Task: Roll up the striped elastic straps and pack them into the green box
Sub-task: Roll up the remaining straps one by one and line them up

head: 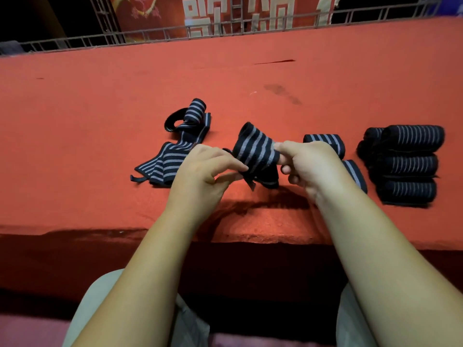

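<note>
We see both bare forearms reaching forward over the near edge of the table (pixel 100 96), which is draped in red cloth. The left hand (pixel 204 171) pinches the near edge of a strap (pixel 255 149) between thumb and fingertips. The right hand (pixel 309 166) has its fingers curled, with thumb and forefinger nipping the strap's right side.

The strap hangs just above the cloth between the hands, partly wound, with a tail drooping beneath it. To the left a loose strap (pixel 170 159) sprawls flat, its far end curled up. Two rolls (pixel 325 141) sit partly hidden behind the right hand. Further right, rolled straps (pixel 408 164) lie close together, their long axes running left to right. A railing (pixel 150 33) and a banner (pixel 155 13) stand behind the table.

The held strap slants, its far end raised and leaning left and its near end low between the fingertips.
</note>
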{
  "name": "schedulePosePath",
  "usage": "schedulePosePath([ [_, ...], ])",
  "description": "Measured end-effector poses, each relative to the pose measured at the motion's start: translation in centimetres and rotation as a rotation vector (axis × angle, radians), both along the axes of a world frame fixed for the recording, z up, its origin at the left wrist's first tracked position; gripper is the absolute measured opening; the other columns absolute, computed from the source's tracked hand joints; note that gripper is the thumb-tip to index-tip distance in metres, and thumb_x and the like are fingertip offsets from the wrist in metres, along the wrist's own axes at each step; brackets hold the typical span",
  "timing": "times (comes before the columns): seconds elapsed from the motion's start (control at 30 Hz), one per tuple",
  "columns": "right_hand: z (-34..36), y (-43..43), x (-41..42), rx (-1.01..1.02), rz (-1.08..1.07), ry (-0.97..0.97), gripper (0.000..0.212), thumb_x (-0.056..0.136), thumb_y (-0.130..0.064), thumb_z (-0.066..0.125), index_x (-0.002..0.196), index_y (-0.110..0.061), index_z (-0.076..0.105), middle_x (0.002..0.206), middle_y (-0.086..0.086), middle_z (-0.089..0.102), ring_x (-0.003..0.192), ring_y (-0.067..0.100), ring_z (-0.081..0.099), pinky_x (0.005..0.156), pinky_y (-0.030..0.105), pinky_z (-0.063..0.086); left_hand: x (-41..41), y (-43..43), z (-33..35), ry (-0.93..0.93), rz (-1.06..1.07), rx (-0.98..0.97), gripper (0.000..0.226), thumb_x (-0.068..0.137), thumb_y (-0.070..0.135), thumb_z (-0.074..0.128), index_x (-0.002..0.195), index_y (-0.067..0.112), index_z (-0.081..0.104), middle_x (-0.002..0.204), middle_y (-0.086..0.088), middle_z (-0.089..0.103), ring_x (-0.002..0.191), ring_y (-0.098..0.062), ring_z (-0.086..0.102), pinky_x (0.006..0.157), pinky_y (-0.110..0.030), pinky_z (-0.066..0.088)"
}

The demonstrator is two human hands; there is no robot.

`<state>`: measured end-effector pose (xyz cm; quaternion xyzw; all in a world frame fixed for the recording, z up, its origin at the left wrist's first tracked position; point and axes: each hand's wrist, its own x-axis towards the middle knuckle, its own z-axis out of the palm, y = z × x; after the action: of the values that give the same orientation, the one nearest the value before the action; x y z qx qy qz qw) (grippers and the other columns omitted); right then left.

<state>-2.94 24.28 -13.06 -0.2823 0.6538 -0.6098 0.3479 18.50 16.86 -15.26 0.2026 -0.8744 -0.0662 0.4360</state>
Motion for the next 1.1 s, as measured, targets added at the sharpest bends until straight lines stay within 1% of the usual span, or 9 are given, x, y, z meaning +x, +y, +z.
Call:
schedulePosePath([
  [0.13, -0.3, 0.2, -0.1, 0.009, 0.023, -0.043, 0.011, 0.091, -0.018, 0.073, 0.093, -0.009, 0.078, 0.061, -0.001, 0.063, 0.051, 0.01, 0.05, 0.049, 0.026, 0.033, 0.1, 0.3, 0.3, -0.052, -0.005, -0.008, 0.032, 0.085, 0.0, 0.086, 0.109, 0.02, 0.08, 0.109, 0.011, 0.069, 0.103, -0.021, 0.062, 0.094, -0.031, 0.048],
  [0.27, -0.8, 0.3, -0.2, -0.004, 0.007, -0.067, 0.008, 0.09, -0.019, 0.072, 0.085, -0.013, 0.074, 0.06, -0.003, 0.061, 0.052, 0.011, 0.05, 0.049, 0.026, 0.032, -0.5, 0.9, 0.3, 0.007, 0.009, -0.06, 0.016, 0.088, 0.009, 0.088, 0.101, 0.016, 0.081, 0.099, 0.004, 0.068, 0.095, -0.023, 0.06, 0.086, -0.036, 0.048],
  [0.37, -0.5, 0.7, -0.2, 0.022, 0.054, -0.022, 0.017, 0.087, -0.021, 0.067, 0.086, -0.01, 0.08, 0.063, -0.005, 0.057, 0.058, 0.011, 0.043, 0.051, 0.027, 0.03, -0.4, 0.8, 0.3, 0.072, 0.089, -0.144, 0.007, 0.09, 0.016, 0.088, 0.096, 0.017, 0.084, 0.097, -0.001, 0.061, 0.095, -0.027, 0.053, 0.085, -0.04, 0.045],
  [0.47, -0.3, 1.2, 0.2, 0.051, 0.126, 0.118, 0.016, 0.089, -0.03, 0.069, 0.086, -0.024, 0.083, 0.071, -0.006, 0.066, 0.065, 0.012, 0.042, 0.057, 0.027, 0.031, -0.4, 0.9, 0.7, 0.133, 0.158, -0.164, 0.007, 0.089, 0.019, 0.09, 0.092, 0.019, 0.084, 0.112, -0.004, 0.064, 0.108, -0.029, 0.052, 0.095, -0.045, 0.046],
  [0.6, -0.7, 1.8, 0.7, 0.067, 0.248, 0.303, 0.023, 0.1, -0.038, 0.063, 0.107, -0.048, 0.082, 0.093, -0.019, 0.077, 0.076, 0.007, 0.062, 0.072, 0.026, 0.043, -0.2, 1.1, 1.1, 0.214, 0.19, -0.067, 0.006, 0.087, 0.02, 0.088, 0.089, 0.018, 0.083, 0.114, 0.001, 0.063, 0.114, -0.022, 0.051, 0.1, -0.041, 0.044],
  [0.73, -1.0, 1.8, 2.1, 0.024, 0.425, 0.386, 0.021, 0.103, -0.039, 0.068, 0.121, -0.039, 0.079, 0.109, -0.014, 0.077, 0.101, 0.005, 0.072, 0.081, 0.019, 0.048, 0.2, 0.8, 0.8, 0.246, 0.216, 0.067, 0.008, 0.088, 0.026, 0.086, 0.088, 0.019, 0.082, 0.107, 0.005, 0.061, 0.112, -0.019, 0.049, 0.096, -0.045, 0.046],
  [0.83, -1.4, 1.3, 2.5, 0.051, 0.414, 0.596, 0.018, 0.102, -0.044, 0.069, 0.111, -0.036, 0.083, 0.107, -0.008, 0.069, 0.091, 0.004, 0.066, 0.076, 0.021, 0.044, 0.4, 0.5, 0.5, 0.231, 0.266, 0.086, 0.01, 0.087, 0.029, 0.085, 0.088, 0.021, 0.081, 0.108, 0.009, 0.06, 0.112, -0.018, 0.048, 0.098, -0.05, 0.046],
  [0.97, -1.8, 1.7, 2.5, 0.03, 0.529, 0.553, 0.014, 0.101, -0.04, 0.073, 0.107, -0.031, 0.083, 0.089, -0.016, 0.078, 0.075, -0.007, 0.065, 0.073, 0.015, 0.048, 0.4, 0.2, 0.4, 0.224, 0.285, 0.087, 0.012, 0.088, 0.034, 0.081, 0.085, 0.023, 0.076, 0.105, 0.01, 0.067, 0.111, -0.016, 0.053, 0.099, -0.05, 0.046],
  [1.1, -2.3, 1.6, 3.0, 0.008, 0.509, 0.662, 0.008, 0.097, -0.035, 0.077, 0.095, -0.028, 0.08, 0.088, -0.005, 0.077, 0.083, 0.015, 0.071, 0.082, 0.038, 0.056, 0.4, 0.3, 0.7, 0.213, 0.36, 0.307, 0.014, 0.091, 0.03, 0.082, 0.087, 0.03, 0.068, 0.095, 0.012, 0.067, 0.092, -0.006, 0.058, 0.089, -0.033, 0.048],
])
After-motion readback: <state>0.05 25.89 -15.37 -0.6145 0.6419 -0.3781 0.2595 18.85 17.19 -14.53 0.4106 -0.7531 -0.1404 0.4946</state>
